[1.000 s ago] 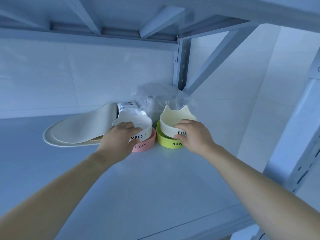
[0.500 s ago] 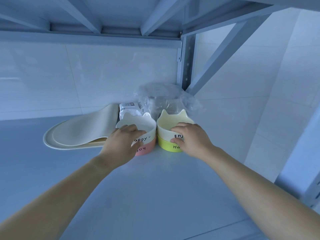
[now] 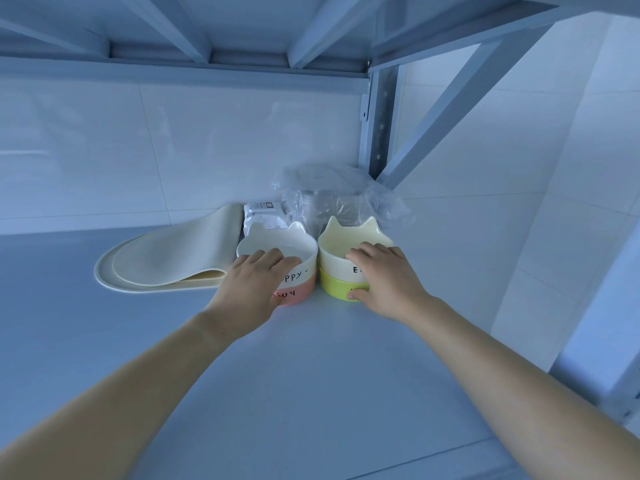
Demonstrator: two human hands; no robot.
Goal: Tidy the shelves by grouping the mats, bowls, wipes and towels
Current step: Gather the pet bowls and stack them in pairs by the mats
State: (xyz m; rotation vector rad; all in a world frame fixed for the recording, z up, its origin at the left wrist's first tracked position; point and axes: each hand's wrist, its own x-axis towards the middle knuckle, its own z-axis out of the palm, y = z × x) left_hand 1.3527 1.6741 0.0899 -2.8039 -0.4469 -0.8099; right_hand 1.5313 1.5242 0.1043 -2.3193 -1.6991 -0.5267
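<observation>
The shelf (image 3: 311,393) is sitting mostly bare, with everything getting bunched into the back corner, which makes sense for grouping. The cream mats (image 3: 166,261) are lying stacked on the left, a crinkly plastic bag (image 3: 332,195) and a white pack (image 3: 265,216) are sitting behind. Two cat-ear bowl stacks are standing just beside each other: white over pink (image 3: 298,292), cream over yellow-green (image 3: 334,285). The left hand (image 3: 251,289) is draping curled fingers over the white rim, the right hand (image 3: 384,282) gripping its stack, thumb pressing the lower bowl, probably lining them up.

Grey metal shelf (image 3: 311,393) — white tiled wall (image 3: 207,150) behind.
</observation>
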